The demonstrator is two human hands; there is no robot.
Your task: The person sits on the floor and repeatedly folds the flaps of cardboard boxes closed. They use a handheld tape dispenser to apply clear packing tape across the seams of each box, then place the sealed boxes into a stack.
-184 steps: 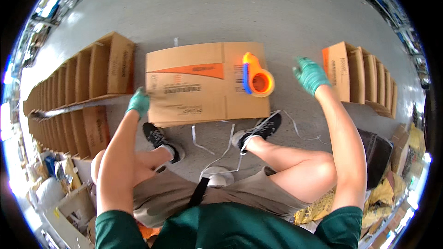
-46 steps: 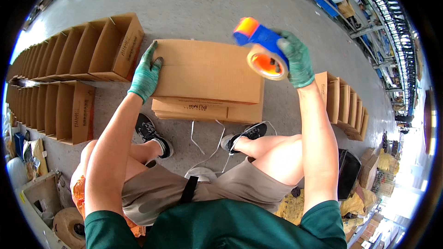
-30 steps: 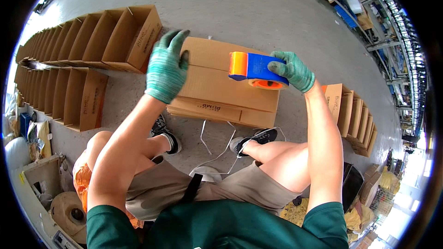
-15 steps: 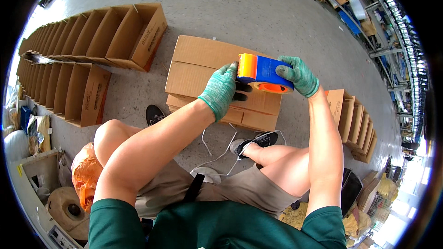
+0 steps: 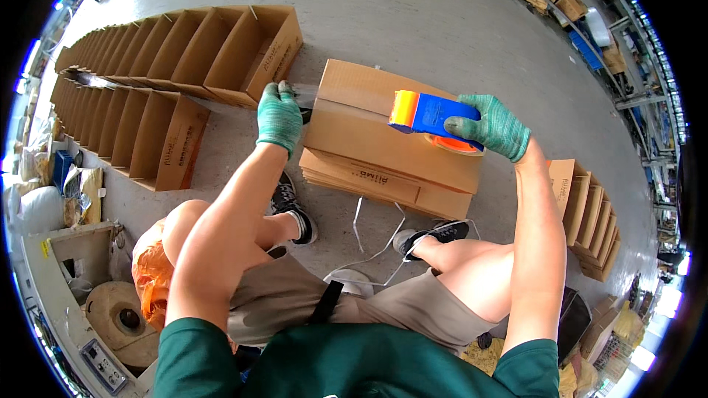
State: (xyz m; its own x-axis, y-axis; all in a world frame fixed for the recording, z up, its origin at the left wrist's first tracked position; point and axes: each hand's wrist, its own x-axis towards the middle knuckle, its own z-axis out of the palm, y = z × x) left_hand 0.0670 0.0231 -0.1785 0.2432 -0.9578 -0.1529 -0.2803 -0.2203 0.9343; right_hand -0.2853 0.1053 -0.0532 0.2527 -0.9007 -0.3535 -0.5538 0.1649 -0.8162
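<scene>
A blue tape dispenser [image 5: 435,113] with an orange-yellow front sits in my right hand [image 5: 493,127], its fingers wrapped round the back end. Its orange wheel shows underneath. Both hands wear green knitted gloves with dark fingertips. Below the dispenser lies a folded cardboard box [image 5: 354,121] on top of a flat stack of cardboard [image 5: 369,177]. At the box's left edge is my left hand [image 5: 279,116], fingers together and pointing away from me. A faint clear strip of tape [image 5: 308,93] shows between these fingers and the box; its course across the cardboard is hard to see.
Long rows of upright open cartons [image 5: 166,133] stand on the floor at the left. More folded cartons [image 5: 582,210] stand at the right. White cord [image 5: 369,256] lies by my shoes. An orange plastic bag [image 5: 153,273] and a machine [image 5: 55,302] are at lower left.
My left hand has moved left from the dispenser's front to the box's left edge. My right hand still holds the dispenser over the box. The whole view has shifted slightly.
</scene>
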